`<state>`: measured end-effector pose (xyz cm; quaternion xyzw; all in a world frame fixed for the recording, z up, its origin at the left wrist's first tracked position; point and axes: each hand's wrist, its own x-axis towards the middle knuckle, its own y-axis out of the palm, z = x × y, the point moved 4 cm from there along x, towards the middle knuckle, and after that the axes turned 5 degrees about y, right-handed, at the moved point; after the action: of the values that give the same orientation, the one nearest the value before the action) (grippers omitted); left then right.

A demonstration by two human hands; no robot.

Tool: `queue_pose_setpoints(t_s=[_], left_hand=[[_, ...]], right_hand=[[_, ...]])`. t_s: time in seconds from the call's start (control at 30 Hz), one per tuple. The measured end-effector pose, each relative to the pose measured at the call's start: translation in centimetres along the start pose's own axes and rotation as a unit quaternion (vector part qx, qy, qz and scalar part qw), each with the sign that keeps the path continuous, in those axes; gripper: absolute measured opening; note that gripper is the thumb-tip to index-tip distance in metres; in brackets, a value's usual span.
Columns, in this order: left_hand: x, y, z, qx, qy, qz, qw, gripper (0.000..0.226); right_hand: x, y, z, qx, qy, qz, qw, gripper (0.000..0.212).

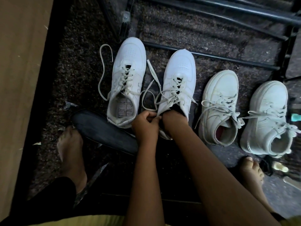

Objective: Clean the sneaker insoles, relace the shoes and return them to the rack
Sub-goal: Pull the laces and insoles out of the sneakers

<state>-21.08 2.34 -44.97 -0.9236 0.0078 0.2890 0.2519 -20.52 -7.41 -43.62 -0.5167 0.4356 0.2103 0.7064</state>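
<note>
- Centre of frame: low white lace-up sneaker on dark speckled carpet, toe toward the top edge, flat pale laces slack and trailing.
- Left hand: fingers curled, pinching the rear collar edge of that sneaker, just left of its opening.
- Right hand: pushed into the mouth of the same sneaker; fingers swallowed by the shoe, so spread or clenched not determinable.
- Lower left of centre: dark flat foam insole on the carpet, far end tucked under the heel of a second low white sneaker, moulded grid bare inside.
- Handling, by judgement: sneaker light, soft and collapsible at the collar, stiff at the sole; firmest hold at heel and sole edge. Insole thin and floppy, best taken by the heel end and bowed slightly for feeding in. Laces limp, apt to snag.
- Right of frame: pair of chunky white sneakers, laced; black metal shoe rack across the top.
- Hidden or unclear: heel of the held sneaker, covered by both hands; dark shape at its mouth, insole or shadow undecided; small objects at the right edge, blurred.
</note>
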Motion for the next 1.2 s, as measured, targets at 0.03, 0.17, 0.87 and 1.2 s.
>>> queue_pose_setpoints(t_s=[0.03,0.17,0.87,1.2], left_hand=[[0.1,0.1,0.1,-0.006,-0.002,0.000,1.000,0.008],[0.0,0.0,-0.1,0.002,0.005,-0.002,1.000,0.009],[0.1,0.1,-0.3,0.029,-0.003,-0.012,0.999,0.005],[0.3,0.1,-0.7,0.082,0.023,-0.007,0.996,0.008]], right_hand=[[0.1,0.0,0.1,0.000,-0.002,0.002,1.000,0.044],[0.2,-0.1,0.0,0.008,-0.007,0.008,1.000,0.045],[0.7,0.6,-0.7,0.075,-0.002,-0.011,0.997,0.038],[-1.0,1.0,-1.6,0.176,0.002,-0.104,0.979,0.024]])
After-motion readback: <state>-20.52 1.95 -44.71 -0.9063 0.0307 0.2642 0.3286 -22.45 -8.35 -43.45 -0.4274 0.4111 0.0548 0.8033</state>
